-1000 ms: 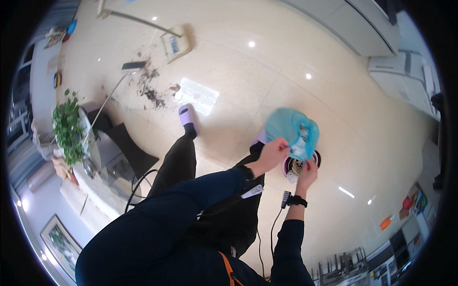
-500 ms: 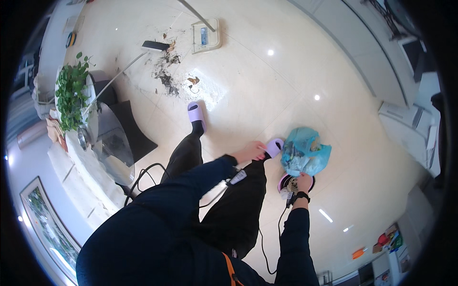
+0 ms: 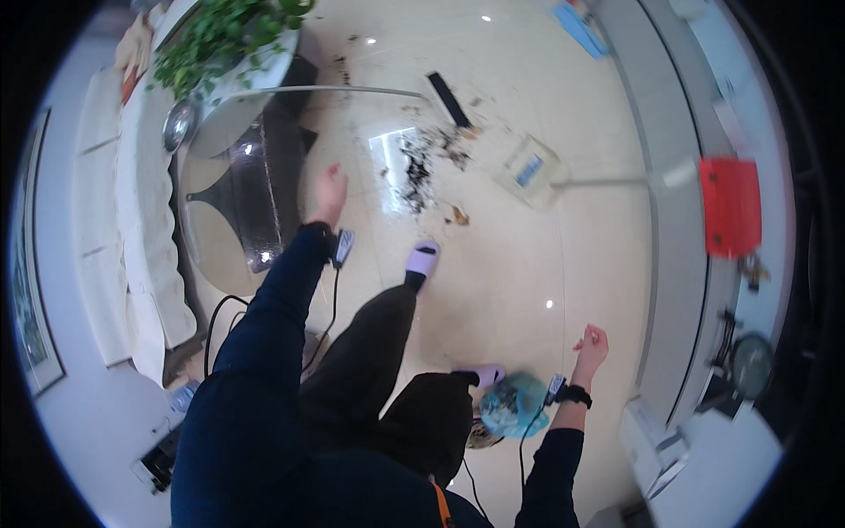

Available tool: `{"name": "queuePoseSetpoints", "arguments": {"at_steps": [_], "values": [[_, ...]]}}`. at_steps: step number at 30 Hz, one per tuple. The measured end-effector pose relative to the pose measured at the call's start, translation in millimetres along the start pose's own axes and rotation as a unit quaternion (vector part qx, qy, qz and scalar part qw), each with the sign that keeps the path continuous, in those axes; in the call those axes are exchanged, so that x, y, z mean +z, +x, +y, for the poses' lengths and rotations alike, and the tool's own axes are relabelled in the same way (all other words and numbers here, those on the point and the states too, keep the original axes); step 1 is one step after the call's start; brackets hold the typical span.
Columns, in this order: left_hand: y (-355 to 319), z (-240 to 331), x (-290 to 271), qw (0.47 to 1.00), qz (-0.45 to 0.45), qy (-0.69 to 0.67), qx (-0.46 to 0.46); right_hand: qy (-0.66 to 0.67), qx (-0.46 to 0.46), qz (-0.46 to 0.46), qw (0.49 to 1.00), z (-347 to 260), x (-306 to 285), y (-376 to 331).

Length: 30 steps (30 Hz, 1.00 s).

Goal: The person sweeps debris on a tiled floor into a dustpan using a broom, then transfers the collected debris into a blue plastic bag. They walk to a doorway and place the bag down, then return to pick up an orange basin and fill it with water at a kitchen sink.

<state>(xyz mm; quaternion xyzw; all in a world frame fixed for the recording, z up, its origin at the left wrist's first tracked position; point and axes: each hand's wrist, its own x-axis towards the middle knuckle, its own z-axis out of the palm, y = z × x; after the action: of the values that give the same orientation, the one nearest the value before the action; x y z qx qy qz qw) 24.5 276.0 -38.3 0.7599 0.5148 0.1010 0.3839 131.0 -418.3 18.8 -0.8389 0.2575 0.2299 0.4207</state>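
Observation:
My left hand (image 3: pixel 330 194) is raised in front of the glass table, holding nothing, with its fingers loosely bent. Off to the right, my right hand (image 3: pixel 592 349) hangs in the air with half-curled fingers and nothing in them. A blue plastic bag (image 3: pixel 513 407) rests by my right foot, partly over a small bin (image 3: pixel 481 433). Ahead on the floor lies dark, crumbly dirt (image 3: pixel 414 176) with a few brown dry leaves (image 3: pixel 459 215). A broom (image 3: pixel 449 99) with a black head lies beside the dirt, its long handle reaching the table. Right of it is a pale dustpan (image 3: pixel 528 172).
The glass table (image 3: pixel 220 202) and a green leafy plant (image 3: pixel 220 44) stand at the left, by a white-covered sofa (image 3: pixel 158 238). A metal bowl (image 3: pixel 180 126) is nearby. Grey cabinets (image 3: pixel 673 290) run along the right, with a red box (image 3: pixel 731 207). Cables hang from both wrists.
My right hand has let go of the blue bag and moved away to the right. My left hand has swung left toward the glass table. The view has turned.

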Motion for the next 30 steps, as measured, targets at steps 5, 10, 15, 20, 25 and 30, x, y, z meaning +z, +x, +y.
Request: {"name": "queuePoseSetpoints", "arguments": {"at_steps": [5,10,15,20,25,30], "values": [[155.3,11.9,-122.5,0.967,0.118,0.223,0.046,-0.293,-0.331,0.02,0.897,-60.7,93.4,-6.8],[177.6,15.2,-162.4,0.973,0.031,0.221,0.051,0.085,-0.07,0.059,0.992,-179.0,126.7,7.3],[144.6,-22.3,-155.5,0.972,-0.041,0.233,0.011,0.156,-0.115,0.152,0.969,-324.6,105.9,47.5],[106.9,-25.5,-148.6,0.944,-0.063,0.312,-0.083,0.177,-0.076,0.091,0.977,-371.9,97.2,70.2],[136.4,-2.2,-150.5,0.943,-0.007,0.332,-0.015,0.252,-0.042,0.173,0.951,-373.8,104.5,91.6],[217.9,5.2,-138.2,0.916,0.051,0.396,0.04,0.207,-0.029,0.2,0.957,-362.0,111.5,103.1]]}}
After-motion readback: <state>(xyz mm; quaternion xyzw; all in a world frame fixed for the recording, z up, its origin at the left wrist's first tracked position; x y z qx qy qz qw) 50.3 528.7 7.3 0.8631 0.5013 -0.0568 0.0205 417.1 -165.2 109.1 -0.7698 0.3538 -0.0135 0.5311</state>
